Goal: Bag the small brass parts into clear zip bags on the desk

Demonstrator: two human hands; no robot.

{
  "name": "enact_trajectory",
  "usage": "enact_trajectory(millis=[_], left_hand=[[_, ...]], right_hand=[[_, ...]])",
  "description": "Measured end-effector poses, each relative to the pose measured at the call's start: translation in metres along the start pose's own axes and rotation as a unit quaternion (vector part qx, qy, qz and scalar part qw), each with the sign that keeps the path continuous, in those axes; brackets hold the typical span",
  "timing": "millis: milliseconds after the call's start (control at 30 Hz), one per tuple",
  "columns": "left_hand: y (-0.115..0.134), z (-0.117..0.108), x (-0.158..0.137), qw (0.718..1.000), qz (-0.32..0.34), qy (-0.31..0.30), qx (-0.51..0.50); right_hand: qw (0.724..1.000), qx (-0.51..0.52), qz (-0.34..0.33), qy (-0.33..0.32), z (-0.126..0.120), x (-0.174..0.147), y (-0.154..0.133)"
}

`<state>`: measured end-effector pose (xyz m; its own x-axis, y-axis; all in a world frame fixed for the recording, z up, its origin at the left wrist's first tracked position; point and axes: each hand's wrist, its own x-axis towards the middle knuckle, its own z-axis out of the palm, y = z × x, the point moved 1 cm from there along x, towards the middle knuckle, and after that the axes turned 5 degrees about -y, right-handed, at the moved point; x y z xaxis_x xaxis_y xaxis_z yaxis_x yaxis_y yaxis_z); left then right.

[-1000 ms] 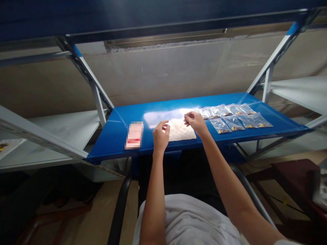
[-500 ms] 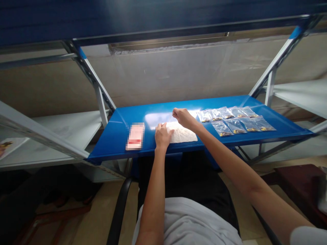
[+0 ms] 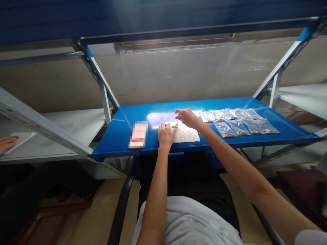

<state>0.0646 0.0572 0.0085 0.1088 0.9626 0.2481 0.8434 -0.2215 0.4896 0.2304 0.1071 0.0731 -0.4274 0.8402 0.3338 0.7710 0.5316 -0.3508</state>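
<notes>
A cream-white piece of cloth (image 3: 187, 134) lies on the blue tabletop (image 3: 122, 137) before me. My left hand (image 3: 166, 135) rests on its left edge, thumb and fingers apart. On the cloth by that thumb sits a small cluster of dark and yellowish pieces (image 3: 175, 126), too small to name. Just above the far edge of the cloth is my right hand (image 3: 187, 117). Its fingers are bent and parted, with nothing visible between them. To the right, several clear zip bags (image 3: 241, 127) lie in two rows, each with small brown and yellow pieces inside.
A blurred-out pink and white item (image 3: 138, 134) lies at the table's left. Slanting metal posts (image 3: 104, 102) flank the tabletop, and a dark blue shelf (image 3: 163, 20) hangs overhead. Another person's hand (image 3: 7, 143) rests by a white sheet on the left shelf.
My right hand has opened from a closed pinch. The small pieces now show on the cloth by my left thumb. The other person's hand has come into view at left.
</notes>
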Motion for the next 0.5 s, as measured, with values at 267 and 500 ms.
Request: enact_trajectory(millis=[267, 500], left_hand=[[0.003, -0.003, -0.002, 1.0, -0.011, -0.006, 0.017], [0.001, -0.001, -0.001, 1.0, -0.008, 0.001, 0.007]], right_hand=[[0.994, 0.112, 0.006, -0.004, -0.008, -0.009, 0.01], [0.988, 0.142, 0.028, 0.057, -0.004, -0.016, 0.02]])
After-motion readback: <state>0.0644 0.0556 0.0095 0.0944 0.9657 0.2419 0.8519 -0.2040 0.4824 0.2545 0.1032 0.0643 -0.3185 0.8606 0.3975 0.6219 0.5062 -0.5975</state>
